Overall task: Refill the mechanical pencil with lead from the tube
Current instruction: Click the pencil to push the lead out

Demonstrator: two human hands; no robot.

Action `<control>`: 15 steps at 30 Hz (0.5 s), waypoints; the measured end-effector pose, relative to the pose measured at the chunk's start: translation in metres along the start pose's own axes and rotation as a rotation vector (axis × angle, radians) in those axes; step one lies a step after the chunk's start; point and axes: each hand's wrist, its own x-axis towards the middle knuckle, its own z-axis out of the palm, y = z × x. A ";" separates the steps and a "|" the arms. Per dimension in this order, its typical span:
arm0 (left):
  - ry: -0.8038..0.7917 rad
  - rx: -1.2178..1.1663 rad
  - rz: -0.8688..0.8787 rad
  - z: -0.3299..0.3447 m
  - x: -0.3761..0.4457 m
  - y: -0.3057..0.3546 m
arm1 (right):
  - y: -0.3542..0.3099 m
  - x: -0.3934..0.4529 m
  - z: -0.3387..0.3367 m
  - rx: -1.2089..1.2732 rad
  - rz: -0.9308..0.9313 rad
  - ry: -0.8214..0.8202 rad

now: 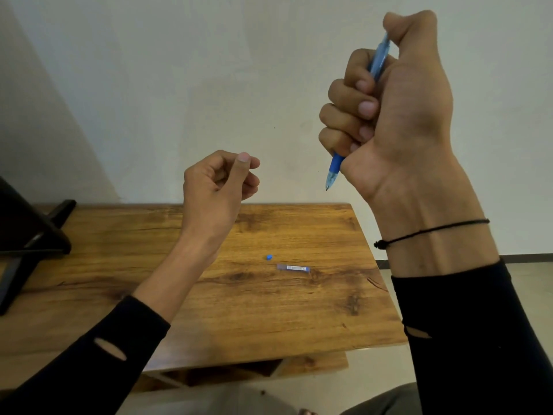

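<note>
My right hand (386, 106) clenches the blue plastic mechanical pencil (334, 169), tip down, thumb at its top. My left hand (220, 182) is pinched; any lead there is too thin to see. The small clear lead tube (293, 268) lies on the wooden table (179, 295) beside a tiny blue cap (269, 257). I judge loading is underway; next I must align the open end.

— What's in your right hand (398, 115)?

— The blue mechanical pencil (334, 168). My fist is wrapped round its barrel, tip pointing down, thumb pressed on the top end, raised high in front of the wall.

— And your left hand (220, 182)?

— Lifted above the wooden table (209, 295), thumb and forefinger pinched together. Whether a lead sits between them, I cannot tell — too thin to see.

— What's on the table?

— The lead tube (294, 268) lies flat, and just beside it, apart, a small blue cap (269, 257). A black stand (27, 232) sits at the left edge.
</note>
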 end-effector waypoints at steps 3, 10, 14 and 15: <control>0.000 -0.002 -0.005 0.001 0.000 0.000 | -0.001 0.001 -0.001 0.006 0.001 0.000; 0.003 -0.011 -0.019 0.003 0.000 0.003 | 0.000 0.002 -0.004 -0.003 0.005 -0.008; 0.006 -0.014 -0.032 0.003 0.001 0.005 | 0.000 0.003 -0.004 -0.004 0.004 -0.018; 0.005 -0.013 -0.033 0.003 0.001 0.005 | 0.001 0.003 -0.004 -0.005 0.002 -0.020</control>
